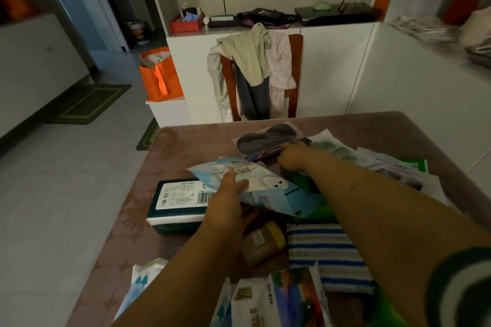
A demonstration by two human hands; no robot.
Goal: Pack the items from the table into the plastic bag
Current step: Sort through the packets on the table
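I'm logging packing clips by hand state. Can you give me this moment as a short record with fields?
left hand: grips a light blue packet, lifted over the table
right hand: reaching to a clear pack of dark insoles, fingers on its dark label strip
still on table: dark boxed pack with barcode label, jar with yellow lid, blue-striped cloth
green plastic bag: partly visible under the arms
background: chair draped with clothes

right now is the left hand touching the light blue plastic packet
Touching. The head view shows the left hand gripping the light blue plastic packet, thumb lying across its top face, fingers underneath.
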